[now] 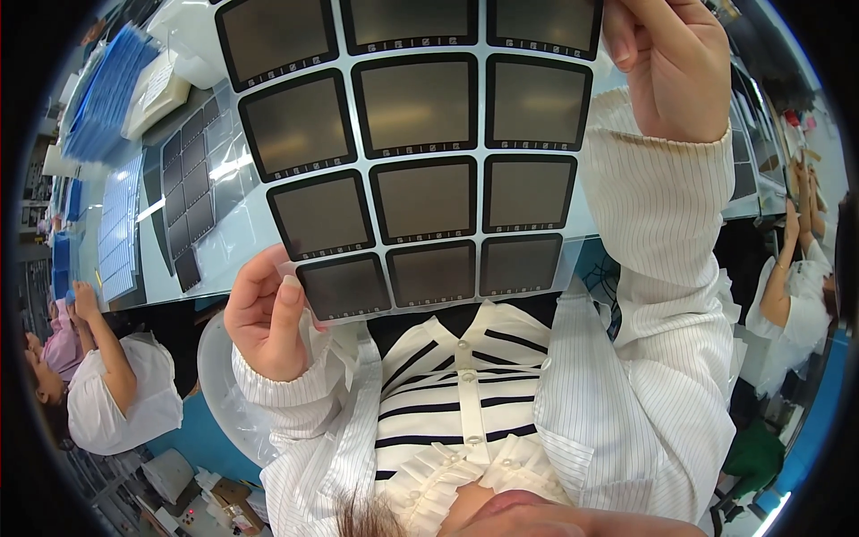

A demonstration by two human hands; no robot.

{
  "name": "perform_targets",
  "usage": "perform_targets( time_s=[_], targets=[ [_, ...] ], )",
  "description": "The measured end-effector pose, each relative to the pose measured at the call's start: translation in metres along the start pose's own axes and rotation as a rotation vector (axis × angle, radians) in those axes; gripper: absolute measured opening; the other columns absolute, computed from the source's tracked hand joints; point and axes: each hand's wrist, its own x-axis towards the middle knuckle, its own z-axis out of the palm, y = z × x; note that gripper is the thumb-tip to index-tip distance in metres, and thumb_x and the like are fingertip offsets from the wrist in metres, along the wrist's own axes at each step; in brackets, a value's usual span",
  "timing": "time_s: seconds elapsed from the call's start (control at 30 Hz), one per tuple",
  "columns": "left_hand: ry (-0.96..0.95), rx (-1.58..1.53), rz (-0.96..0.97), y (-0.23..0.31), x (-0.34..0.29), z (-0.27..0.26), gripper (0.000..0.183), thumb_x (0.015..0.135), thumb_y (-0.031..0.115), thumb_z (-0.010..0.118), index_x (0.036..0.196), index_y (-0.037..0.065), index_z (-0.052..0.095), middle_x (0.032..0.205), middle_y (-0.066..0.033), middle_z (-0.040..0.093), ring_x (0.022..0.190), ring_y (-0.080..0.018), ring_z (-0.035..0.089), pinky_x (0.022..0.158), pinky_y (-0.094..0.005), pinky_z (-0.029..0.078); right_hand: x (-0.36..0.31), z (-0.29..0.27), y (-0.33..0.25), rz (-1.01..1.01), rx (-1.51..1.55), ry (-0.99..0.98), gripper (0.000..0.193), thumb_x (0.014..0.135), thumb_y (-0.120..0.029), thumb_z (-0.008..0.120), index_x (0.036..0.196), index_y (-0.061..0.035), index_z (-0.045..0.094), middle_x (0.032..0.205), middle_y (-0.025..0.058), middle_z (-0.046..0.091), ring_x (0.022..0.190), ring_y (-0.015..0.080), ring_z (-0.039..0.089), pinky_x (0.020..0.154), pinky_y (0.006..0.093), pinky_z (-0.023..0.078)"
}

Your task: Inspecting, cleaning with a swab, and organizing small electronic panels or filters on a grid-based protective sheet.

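A clear sheet (414,106) carrying rows of dark, black-bordered rectangular panels is held up in front of me, tilted over the table. Each panel has a strip of small marks along its lower border. My left hand (268,313) pinches the sheet's near left corner between thumb and fingers. At the far right edge, my right hand (677,67) grips the same sheet, its fingertips partly cut off by the picture's top. The sheet's far edge runs out of view.
A similar panel sheet (189,174) lies on the table (234,219) at left. Beyond are a stack of blue sheets (112,85) and a pale block (157,92). A white tub (224,380) stands below the table's left edge. Co-workers sit at left (125,389) and right (792,304).
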Motion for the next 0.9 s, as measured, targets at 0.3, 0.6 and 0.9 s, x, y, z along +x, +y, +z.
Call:
perform_targets(
  time_s=[0.3,0.6,0.9],
  targets=[
    [0.037,0.14,-0.006,0.013,0.011,0.014,0.031,0.086,0.007,0.056,0.112,-0.008,0.052,0.068,-0.0032,0.055,0.049,-0.0062,0.049,0.044,-0.0155,0.038,0.013,-0.009,-0.003,-0.073,-0.035,-0.007,0.01,0.083,-0.008,0.063,0.085,0.0015,0.064,0.066,0.0041,0.061,0.037,0.004,0.044,0.034,0.0144,0.032],
    [0.027,0.174,0.052,0.017,0.026,0.022,0.031,0.085,0.006,0.057,0.112,-0.008,0.053,0.064,-0.0013,0.052,0.048,-0.0054,0.048,0.044,-0.0148,0.035,0.022,-0.01,-0.014,-0.106,-0.144,0.037,0.015,0.084,-0.012,0.063,0.088,0.0021,0.063,0.057,-0.0015,0.056,0.037,0.0026,0.041,0.038,0.0145,0.03],
    [-0.048,0.167,0.018,0.021,0.027,0.031,0.029,0.084,0.003,0.057,0.111,-0.008,0.053,0.063,-0.0021,0.054,0.051,-0.0055,0.049,0.047,-0.0158,0.038,0.025,-0.021,-0.015,-0.084,-0.17,0.064,0.015,0.085,-0.014,0.062,0.085,0.0004,0.063,0.054,-0.0022,0.054,0.036,0.0028,0.039,0.037,0.0152,0.027]
  ],
)
